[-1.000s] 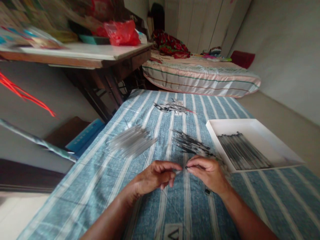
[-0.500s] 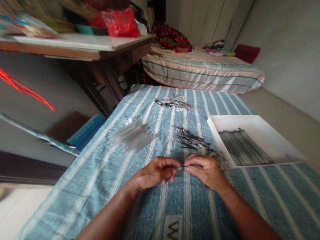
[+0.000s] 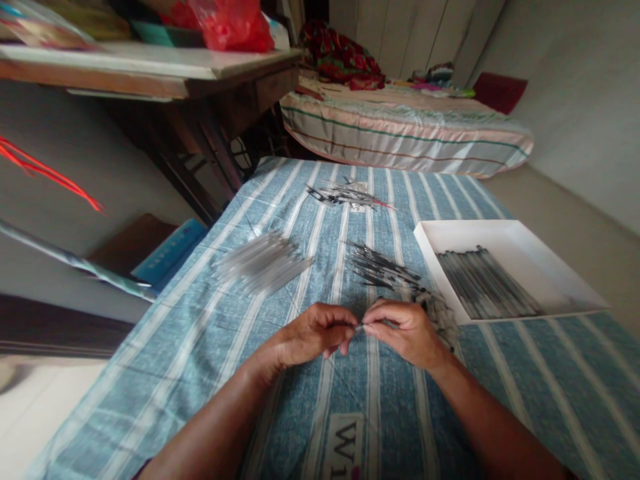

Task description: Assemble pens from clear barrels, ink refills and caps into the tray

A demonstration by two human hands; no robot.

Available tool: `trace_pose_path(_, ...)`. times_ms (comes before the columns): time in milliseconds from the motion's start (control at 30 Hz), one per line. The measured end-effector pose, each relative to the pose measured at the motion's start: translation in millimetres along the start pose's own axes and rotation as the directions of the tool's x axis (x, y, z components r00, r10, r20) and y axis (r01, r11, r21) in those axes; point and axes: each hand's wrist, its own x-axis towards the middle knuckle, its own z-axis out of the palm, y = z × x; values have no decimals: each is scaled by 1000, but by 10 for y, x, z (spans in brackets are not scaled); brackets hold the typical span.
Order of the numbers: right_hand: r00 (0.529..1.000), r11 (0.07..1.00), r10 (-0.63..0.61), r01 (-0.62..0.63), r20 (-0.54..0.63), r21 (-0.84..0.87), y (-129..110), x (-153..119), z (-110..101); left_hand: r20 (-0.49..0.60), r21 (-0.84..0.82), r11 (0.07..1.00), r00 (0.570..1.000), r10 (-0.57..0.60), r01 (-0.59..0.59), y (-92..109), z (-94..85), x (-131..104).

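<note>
tablecloth (image 3: 200, 393) looked woven and matt | held stick (image 3: 359, 327) was too small to judge | pale tubes (image 3: 265, 265) looked like smooth plastic | box (image 3: 537, 267) looked like matt card | red bag (image 3: 236, 28) was crinkled, glossy plastic | desk edge (image 3: 100, 77) looked wooden

Left hand (image 3: 320, 331) and right hand (image 3: 405, 331) pinched, fingers (image 3: 344, 313) close together
Each thumb sits below its forefinger; bare forearms (image 3: 210, 415) slant in toward each other.

From the middle pile (image 3: 383, 265) on the tablecloth (image 3: 303, 413), a bundle (image 3: 265, 265) lies at nine o'clock, a box (image 3: 555, 280) holding sticks (image 3: 485, 283) at three, a farther pile (image 3: 345, 195) near eleven-thirty, the bed (image 3: 415, 127) beyond at twelve.
</note>
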Motion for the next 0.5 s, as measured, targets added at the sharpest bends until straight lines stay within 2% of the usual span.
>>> trace_pose_path(100,999,998,45,-45,-8,-40,27,-6,1,-14,30,1000,1000,7,-7,-11,4,7)
trace_pose_path(200,999,995,37,-37,2,-95,33,-6,-10,-30,37,999,1000,9,-8,-16,11,8)
trace_pose_path(300,998,988,30,-23,49,-151,15,-2,-24,-37,70,998,999,6,-3,1,30,2)
trace_pose_path(433,987,983,104,-84,121,-162,12,-4,-24,-48,107,994,999,1,4,28,58,-6)
trace_pose_path(500,985,982,125,-105,121,-156,22,-7,-21,-51,118,993,999,5,1,26,63,-5)
